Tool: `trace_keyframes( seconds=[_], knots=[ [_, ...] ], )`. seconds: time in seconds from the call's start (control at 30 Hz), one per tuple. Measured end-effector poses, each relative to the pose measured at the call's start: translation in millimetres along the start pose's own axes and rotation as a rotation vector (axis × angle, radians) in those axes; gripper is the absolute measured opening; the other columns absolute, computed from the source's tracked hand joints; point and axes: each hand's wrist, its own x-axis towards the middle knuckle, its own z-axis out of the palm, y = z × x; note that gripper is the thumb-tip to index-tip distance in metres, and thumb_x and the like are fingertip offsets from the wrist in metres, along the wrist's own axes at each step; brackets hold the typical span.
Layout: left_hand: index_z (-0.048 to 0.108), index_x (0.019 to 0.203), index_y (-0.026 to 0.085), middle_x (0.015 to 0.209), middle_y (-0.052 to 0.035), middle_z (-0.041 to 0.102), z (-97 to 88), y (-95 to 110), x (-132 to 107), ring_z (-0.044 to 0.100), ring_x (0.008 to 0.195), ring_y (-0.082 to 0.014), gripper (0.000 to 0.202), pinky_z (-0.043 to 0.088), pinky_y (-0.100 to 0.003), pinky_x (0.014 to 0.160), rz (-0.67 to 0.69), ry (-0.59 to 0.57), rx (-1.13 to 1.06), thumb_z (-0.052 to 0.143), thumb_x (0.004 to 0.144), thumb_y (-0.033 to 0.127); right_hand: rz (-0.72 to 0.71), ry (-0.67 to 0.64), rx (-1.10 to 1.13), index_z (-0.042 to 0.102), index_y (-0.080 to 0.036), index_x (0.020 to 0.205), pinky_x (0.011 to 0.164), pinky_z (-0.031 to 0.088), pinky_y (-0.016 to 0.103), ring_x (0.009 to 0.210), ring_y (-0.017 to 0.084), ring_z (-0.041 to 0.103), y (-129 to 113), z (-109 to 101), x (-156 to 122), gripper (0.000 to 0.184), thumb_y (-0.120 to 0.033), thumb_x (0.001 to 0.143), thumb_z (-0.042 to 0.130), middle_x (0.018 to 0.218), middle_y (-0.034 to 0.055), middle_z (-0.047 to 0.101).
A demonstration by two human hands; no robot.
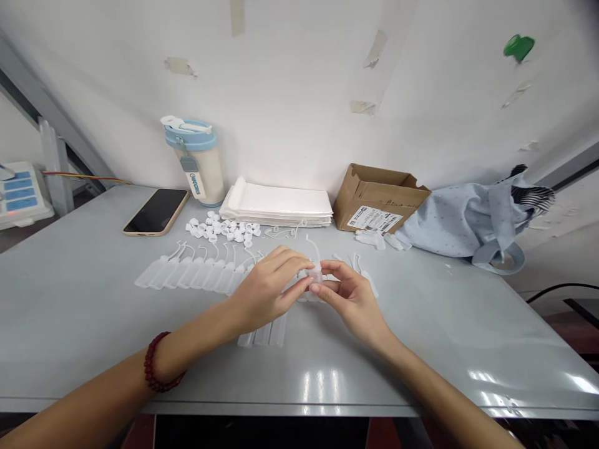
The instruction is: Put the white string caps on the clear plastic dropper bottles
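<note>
Between my two hands stands a small translucent plastic bottle [316, 275] with a thin bent tube rising from its top. My left hand [274, 280] pinches it near the neck from the left. From the right, my right hand [349, 296] grips its body with thumb and fingers. A row of similar flat bottles with bent tubes [201, 273] lies to the left of my hands, partly covered by the left one. Several more bottles [269, 332] without visible tubes lie below my left hand. Others [369, 280] show behind my right hand.
Loose white caps [224, 229] lie beyond the row, near loose thin tubes [281, 233]. At the back stand a tumbler [206, 168], stacked white envelopes [285, 202] and a cardboard box [374, 199]. A phone [156, 212] lies left; pale blue cloth [449, 218] lies right.
</note>
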Motion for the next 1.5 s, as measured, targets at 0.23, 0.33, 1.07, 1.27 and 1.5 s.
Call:
trace_keyframes(
  seconds=[0.23,0.33,1.07,1.27,1.5],
  knots=[
    [0.056,0.102,0.014,0.095,-0.0084,0.064,0.1,-1.0,-1.5,0.055,0.091,-0.0190,0.014,0.048,-0.034,0.079,0.028,-0.067,0.055,0.049,0.090,0.013,-0.015,0.056,0.026,0.056,-0.022,0.097,0.069,0.055,0.031,0.072,0.015,0.068,3.9,-0.8,1.6,0.040,-0.039,0.067,0.076,0.099,0.0025,0.062],
    [0.056,0.100,0.014,0.093,-0.0083,0.063,-0.3,-1.7,-1.7,0.054,0.090,-0.0195,0.014,0.047,-0.034,0.079,0.047,-0.094,0.079,0.048,0.089,0.012,0.013,0.059,0.037,0.055,-0.021,0.094,0.068,0.053,0.031,0.069,0.015,0.068,4.5,-1.1,1.4,0.038,-0.036,0.066,0.077,0.090,0.0008,0.064],
    [0.057,0.089,0.015,0.086,-0.0070,0.059,-21.3,15.2,0.1,0.047,0.088,-0.0240,0.023,0.041,-0.036,0.073,0.017,-0.472,0.186,0.064,0.072,0.030,0.153,-0.224,-0.211,0.058,-0.017,0.078,0.052,0.045,0.025,0.054,0.012,0.064,-5.3,-5.9,-3.5,0.030,-0.038,0.067,0.077,0.070,-0.0028,0.063],
    [0.056,0.076,0.015,0.078,-0.0050,0.055,-25.1,22.3,-3.0,0.043,0.079,-0.0216,0.028,0.038,-0.033,0.066,0.025,-0.620,0.253,0.071,0.068,0.037,0.231,-0.357,-0.272,0.060,-0.017,0.078,0.051,0.044,0.024,0.046,0.011,0.061,-3.1,-7.3,-6.4,0.031,-0.040,0.067,0.077,0.065,-0.0032,0.063],
    [0.055,0.074,0.016,0.073,-0.0032,0.054,-23.4,20.0,-7.5,0.043,0.077,-0.0212,0.028,0.035,-0.033,0.066,0.047,-0.639,0.295,0.070,0.070,0.039,0.218,-0.380,-0.321,0.062,-0.017,0.080,0.054,0.047,0.026,0.043,0.011,0.059,5.2,-3.6,-6.7,0.032,-0.044,0.068,0.074,0.056,-0.0044,0.062]
  ],
)
